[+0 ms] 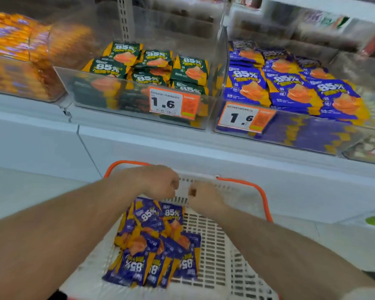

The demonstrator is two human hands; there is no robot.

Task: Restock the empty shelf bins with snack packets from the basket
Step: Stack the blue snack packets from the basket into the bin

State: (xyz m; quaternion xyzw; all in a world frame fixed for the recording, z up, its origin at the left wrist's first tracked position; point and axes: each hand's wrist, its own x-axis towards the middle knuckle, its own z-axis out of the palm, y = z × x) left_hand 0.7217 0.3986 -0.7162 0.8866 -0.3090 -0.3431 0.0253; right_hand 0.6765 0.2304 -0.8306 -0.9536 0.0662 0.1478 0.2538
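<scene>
Both hands hover over the far end of the white basket [214, 245]. The left hand [158, 180] and the right hand [204, 197] have curled fingers; whether either pinches anything cannot be told. Blue snack packets [154, 241] lie in the basket's left half.

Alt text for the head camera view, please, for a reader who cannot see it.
Both hands, left and right, fingers curled, hover over a white basket of blue snack packets. Above, clear shelf bins hold green packets and blue packets, each priced 1.6.
</scene>
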